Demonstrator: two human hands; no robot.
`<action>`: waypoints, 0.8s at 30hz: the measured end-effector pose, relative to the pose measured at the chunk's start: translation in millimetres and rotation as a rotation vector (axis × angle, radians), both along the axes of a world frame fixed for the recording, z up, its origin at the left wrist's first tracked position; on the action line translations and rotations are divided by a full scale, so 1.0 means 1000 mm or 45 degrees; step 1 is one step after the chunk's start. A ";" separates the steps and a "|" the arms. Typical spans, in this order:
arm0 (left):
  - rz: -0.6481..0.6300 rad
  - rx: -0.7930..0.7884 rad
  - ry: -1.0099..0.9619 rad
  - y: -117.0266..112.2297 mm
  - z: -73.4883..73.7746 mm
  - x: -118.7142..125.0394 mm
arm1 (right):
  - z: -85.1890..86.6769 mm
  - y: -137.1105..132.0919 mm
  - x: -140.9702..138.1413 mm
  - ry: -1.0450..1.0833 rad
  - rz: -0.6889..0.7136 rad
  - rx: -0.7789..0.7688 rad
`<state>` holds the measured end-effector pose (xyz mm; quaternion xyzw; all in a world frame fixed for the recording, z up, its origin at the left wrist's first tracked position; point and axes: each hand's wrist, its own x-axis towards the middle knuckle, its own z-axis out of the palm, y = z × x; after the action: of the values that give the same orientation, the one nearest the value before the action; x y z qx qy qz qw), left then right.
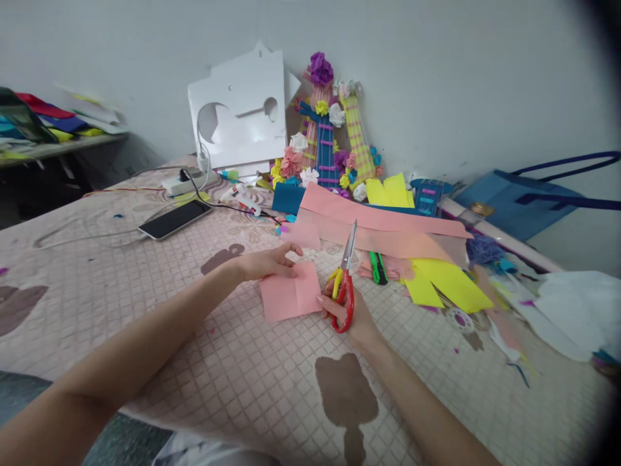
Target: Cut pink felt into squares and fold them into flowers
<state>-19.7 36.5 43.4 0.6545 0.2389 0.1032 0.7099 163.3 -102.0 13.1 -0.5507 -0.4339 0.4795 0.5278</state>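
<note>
A pink square of paper (290, 295) lies on the quilted surface (233, 375) in front of me. My left hand (266, 262) pinches its top edge, fingers closed on the sheet. My right hand (350, 309) grips red-and-yellow-handled scissors (345, 279), blades pointing up and away and close together, while a fingertip touches the paper's right edge. A smaller pink piece (301, 234) lies just beyond the sheet.
Long pink paper strips (378, 220), yellow sheets (449, 283) and a green cutter (377, 266) lie right of the scissors. A phone (174, 219), power strip (187, 183) and glue gun (242, 196) sit at the back left. Paper-flower crafts (330, 139), white cardboard (237, 113) and a blue bag (524, 200) line the wall.
</note>
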 end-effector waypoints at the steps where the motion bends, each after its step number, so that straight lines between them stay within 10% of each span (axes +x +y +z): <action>1: -0.055 -0.049 -0.063 0.001 0.001 -0.002 | 0.000 0.000 0.000 0.001 0.001 0.004; 24: -0.213 0.015 0.046 0.015 -0.014 0.002 | 0.007 -0.002 0.001 -0.104 0.057 0.012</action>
<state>-17.3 51.8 28.9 0.6780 0.1954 0.0331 0.7078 164.6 -104.5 19.9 -0.5575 -0.4696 0.4662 0.5014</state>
